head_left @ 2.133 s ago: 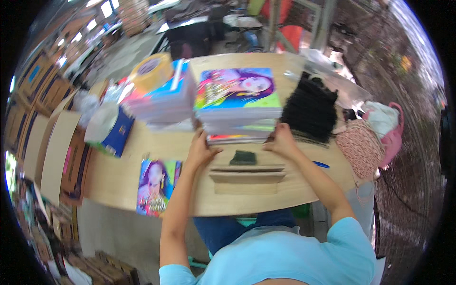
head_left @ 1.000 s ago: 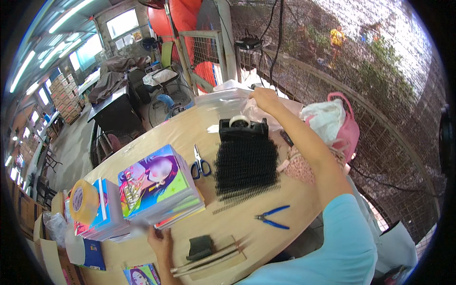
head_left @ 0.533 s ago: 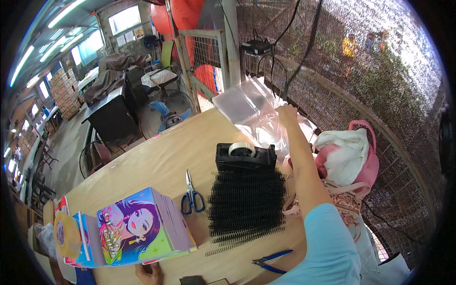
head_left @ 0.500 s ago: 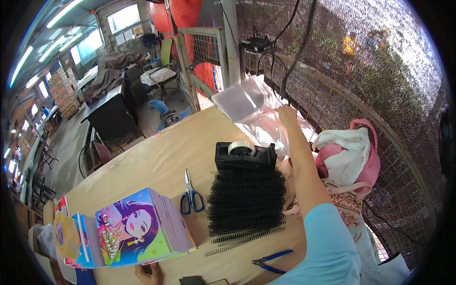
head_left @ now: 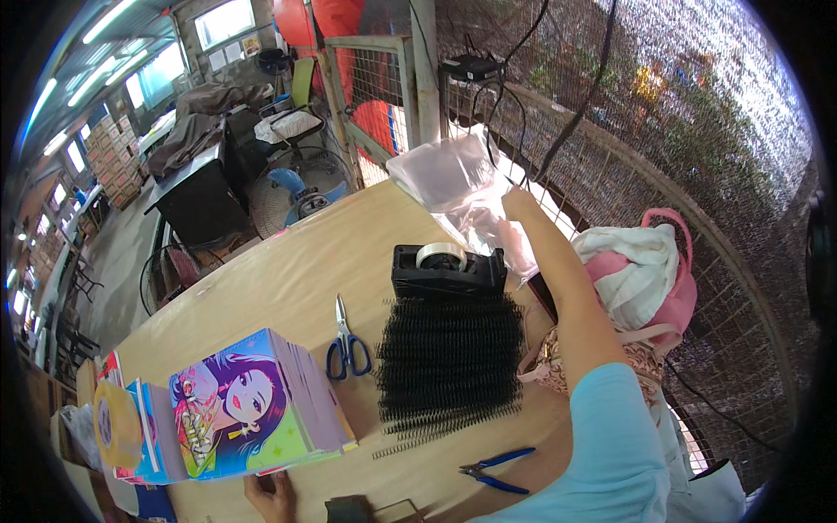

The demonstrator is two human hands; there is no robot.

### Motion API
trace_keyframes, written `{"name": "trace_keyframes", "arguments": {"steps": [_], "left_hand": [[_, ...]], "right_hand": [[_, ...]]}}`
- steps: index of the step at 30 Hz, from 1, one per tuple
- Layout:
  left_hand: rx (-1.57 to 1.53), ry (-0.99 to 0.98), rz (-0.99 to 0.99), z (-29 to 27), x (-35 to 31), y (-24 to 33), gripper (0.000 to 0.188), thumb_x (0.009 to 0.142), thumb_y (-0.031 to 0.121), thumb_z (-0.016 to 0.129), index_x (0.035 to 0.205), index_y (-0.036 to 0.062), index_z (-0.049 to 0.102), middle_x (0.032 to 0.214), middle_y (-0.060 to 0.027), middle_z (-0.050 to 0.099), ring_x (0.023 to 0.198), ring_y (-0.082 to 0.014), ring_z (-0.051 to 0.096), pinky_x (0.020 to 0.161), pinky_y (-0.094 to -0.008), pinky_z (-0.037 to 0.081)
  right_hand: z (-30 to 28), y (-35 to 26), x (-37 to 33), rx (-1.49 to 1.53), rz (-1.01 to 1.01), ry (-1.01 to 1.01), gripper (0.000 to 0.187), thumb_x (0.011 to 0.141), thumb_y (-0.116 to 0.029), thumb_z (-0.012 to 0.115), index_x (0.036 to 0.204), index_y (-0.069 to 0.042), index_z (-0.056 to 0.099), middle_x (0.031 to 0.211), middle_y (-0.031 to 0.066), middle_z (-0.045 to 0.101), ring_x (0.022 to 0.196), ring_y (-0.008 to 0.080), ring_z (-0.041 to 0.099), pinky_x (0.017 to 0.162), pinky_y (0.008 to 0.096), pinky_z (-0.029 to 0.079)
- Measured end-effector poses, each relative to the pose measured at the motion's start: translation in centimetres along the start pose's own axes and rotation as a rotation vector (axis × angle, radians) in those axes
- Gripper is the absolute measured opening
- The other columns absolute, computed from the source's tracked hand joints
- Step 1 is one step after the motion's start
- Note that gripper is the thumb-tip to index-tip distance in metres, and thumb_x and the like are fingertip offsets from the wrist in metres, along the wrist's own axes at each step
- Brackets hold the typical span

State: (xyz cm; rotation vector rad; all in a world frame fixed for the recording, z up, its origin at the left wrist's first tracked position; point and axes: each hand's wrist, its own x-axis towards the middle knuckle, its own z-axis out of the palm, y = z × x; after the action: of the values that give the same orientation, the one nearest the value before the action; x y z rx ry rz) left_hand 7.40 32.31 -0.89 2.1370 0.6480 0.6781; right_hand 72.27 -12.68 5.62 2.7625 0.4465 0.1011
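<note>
My right hand (head_left: pixel 516 202) reaches to the far end of the table, at a pile of clear plastic sheets or bags (head_left: pixel 449 174). Its fingers are hidden from this side. At the near edge my left hand (head_left: pixel 274 499) rests beside the front of a stack of notebooks (head_left: pixel 248 405) with a colourful cartoon cover; thumb and fingers look apart, with nothing seen between them. Between the arms lie many black spiral binding coils (head_left: pixel 449 366), a black tape dispenser (head_left: pixel 449 272) behind them, blue-handled scissors (head_left: pixel 346 344) and blue-handled pliers (head_left: pixel 497 471).
A large tape roll (head_left: pixel 118 424) stands left of the notebooks. A pink bag with white cloth (head_left: pixel 628 270) and a patterned bag (head_left: pixel 554 362) sit beside my right arm. Mesh fencing (head_left: pixel 697 235) borders the right. A floor fan (head_left: pixel 301 192) stands beyond the table.
My right hand has shifted slightly left at the plastic, which has moved a little. More of my left hand shows by the notebooks. The whole view has shifted slightly.
</note>
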Motion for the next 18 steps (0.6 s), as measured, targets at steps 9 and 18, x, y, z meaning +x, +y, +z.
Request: {"name": "trace_keyframes", "arguments": {"steps": [9,18], "left_hand": [[-0.343,0.062,0.043,2.2,0.6,1.5,0.035,0.083,0.013,0.068,0.112,-0.0007,0.055,0.099,-0.0053,0.061,0.087,-0.0120,0.056,0.077,-0.0262,0.045],[0.098,0.487,0.430,-3.1,-0.3,2.0,0.048,0.081,0.006,0.061,0.122,0.0075,0.037,0.115,-0.0122,0.039,0.095,-0.0220,0.041,0.085,-0.0359,0.036]], "right_hand": [[0.6,1.1,2.3,-0.104,-0.009,0.213,0.021,0.082,-0.014,0.057,0.092,-0.008,0.074,0.096,0.0104,0.072,0.079,0.0273,0.071,0.057,0.0441,0.058],[-4.7,0.6,-1.9,0.236,-0.323,0.081,0.072,0.091,-0.063,0.042,0.124,-0.002,0.059,0.129,0.0238,0.056,0.115,0.0371,0.057,0.097,0.0455,0.045]]}}
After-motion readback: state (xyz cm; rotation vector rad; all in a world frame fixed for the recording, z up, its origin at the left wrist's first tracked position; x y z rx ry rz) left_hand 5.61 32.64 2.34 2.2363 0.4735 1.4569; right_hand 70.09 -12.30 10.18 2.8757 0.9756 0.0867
